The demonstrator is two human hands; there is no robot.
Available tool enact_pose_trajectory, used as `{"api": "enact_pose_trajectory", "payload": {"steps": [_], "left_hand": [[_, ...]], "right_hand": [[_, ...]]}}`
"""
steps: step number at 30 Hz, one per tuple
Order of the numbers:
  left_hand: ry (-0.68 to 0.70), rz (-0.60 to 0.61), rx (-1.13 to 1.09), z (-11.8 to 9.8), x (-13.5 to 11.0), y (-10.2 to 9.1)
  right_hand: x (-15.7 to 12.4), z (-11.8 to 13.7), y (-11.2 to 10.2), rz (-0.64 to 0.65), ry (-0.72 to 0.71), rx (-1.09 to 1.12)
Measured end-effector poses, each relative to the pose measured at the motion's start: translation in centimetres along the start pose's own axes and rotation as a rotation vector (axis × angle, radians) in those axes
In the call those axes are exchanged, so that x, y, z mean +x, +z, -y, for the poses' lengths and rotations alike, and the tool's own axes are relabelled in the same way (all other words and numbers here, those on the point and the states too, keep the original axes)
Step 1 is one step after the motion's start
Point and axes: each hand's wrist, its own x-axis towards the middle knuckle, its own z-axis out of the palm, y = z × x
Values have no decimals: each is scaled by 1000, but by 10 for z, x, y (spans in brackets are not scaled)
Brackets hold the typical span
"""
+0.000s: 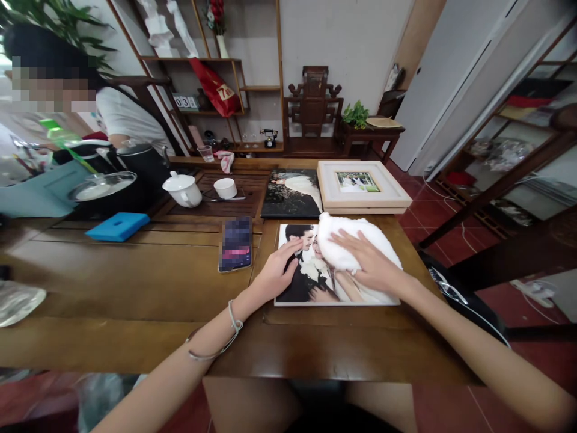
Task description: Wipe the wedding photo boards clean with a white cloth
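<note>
A wedding photo panel (311, 282) lies flat on the wooden table in front of me, showing a couple in dark and white clothes. My left hand (280, 269) rests with fingers stretched out on the panel's left part. Flat on a fluffy white cloth (347, 240), my right hand (367, 258) has its fingers extended and presses the cloth against the panel's upper right. The cloth and this hand hide much of that side of the picture. Beyond the panel lie a dark photo panel (292, 193) and a light-framed picture (329, 195).
On the wooden table (180, 288), a phone (235, 243) lies left of the panel. Farther left are a blue block (118, 227), a lidded white cup (183, 190), a small white bowl (225, 188) and a dark pot (103, 195). Another person (130, 117) sits at the far left.
</note>
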Motion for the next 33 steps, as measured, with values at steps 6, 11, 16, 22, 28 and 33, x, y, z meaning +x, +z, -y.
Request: {"api": "enact_pose_trajectory", "payload": {"steps": [6,11,16,22,28,33], "left_hand": [[-5,0,-8,1,0,1],[6,-11,-4,2,0,2],[16,-12,-11,2,0,2],[4,-6,-3,2,-1,2],[12,-3,11,2,-1,2],[10,-15,-6,0,1,1]], "right_hand": [[-12,1,2,-59,187,-127],[-53,56,8,72,-37,-134],[-59,60,4,188,-230,-55],[-15,-1,-3,53,-84,-63],[24,2,3,-5,152,-200],[-3,70,12,162,3,-178]]}}
